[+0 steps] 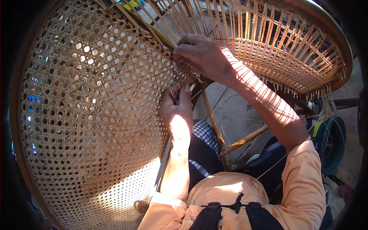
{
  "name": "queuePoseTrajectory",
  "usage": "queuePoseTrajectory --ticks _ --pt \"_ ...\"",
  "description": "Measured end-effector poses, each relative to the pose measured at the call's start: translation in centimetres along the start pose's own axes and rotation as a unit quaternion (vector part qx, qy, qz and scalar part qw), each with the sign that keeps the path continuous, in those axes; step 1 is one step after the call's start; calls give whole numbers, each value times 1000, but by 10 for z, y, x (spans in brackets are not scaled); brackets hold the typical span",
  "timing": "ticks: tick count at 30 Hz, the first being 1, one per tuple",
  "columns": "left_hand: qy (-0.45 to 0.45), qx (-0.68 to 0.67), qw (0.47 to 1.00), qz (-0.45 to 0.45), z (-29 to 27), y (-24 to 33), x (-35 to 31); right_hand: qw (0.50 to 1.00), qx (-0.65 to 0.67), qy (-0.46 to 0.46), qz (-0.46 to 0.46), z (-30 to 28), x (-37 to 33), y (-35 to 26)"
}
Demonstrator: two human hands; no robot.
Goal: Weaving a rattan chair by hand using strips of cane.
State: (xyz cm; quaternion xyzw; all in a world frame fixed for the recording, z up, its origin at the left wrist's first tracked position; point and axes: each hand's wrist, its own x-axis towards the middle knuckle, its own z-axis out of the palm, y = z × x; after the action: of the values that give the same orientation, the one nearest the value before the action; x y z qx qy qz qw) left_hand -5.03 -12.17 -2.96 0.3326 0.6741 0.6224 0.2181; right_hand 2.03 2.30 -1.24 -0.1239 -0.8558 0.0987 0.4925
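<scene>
A large panel of woven cane webbing (96, 96), with rows of small holes, fills the left side. My left hand (177, 111) is at its right edge, thumb and fingers pinched round a thin cane strand (170, 85) that curves up toward the weave. A small dark grey piece (176, 102) shows inside the same hand; its kind is unclear. Just above, my right hand (205, 55) is closed at the corner where the webbing meets the frame. Its fingertips are turned away, and whatever they pinch is hidden.
A curved rattan rack of spaced spokes (264, 42) rises at the upper right. Bamboo legs (211, 115) and a crossbar (249, 138) stand below my hands. A dark green round container (333, 145), with loose fibres above it, sits at the right. Grey floor (230, 103) shows between.
</scene>
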Motion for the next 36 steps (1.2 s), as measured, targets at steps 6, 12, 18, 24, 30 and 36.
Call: queuePoseTrajectory --ticks 6,12,18,24,30,36 --pt "-7 52 998 19 3 6 -2 1000 10 10 -8 -4 0 0" --pt "-33 124 991 -35 -5 10 -18 1000 -5 -16 6 -7 0 -3" --pt "-125 16 992 -32 -4 -36 -60 998 -26 -59 0 -18 5 -13" --pt "-200 -23 979 0 2 -72 -76 984 -82 -157 24 -26 14 -28" --pt "-219 22 965 142 -3 -70 -70 980 -142 -122 66 -17 13 -43" --pt "-259 50 951 160 -11 -74 -66 971 -145 -56 182 -4 9 -57"
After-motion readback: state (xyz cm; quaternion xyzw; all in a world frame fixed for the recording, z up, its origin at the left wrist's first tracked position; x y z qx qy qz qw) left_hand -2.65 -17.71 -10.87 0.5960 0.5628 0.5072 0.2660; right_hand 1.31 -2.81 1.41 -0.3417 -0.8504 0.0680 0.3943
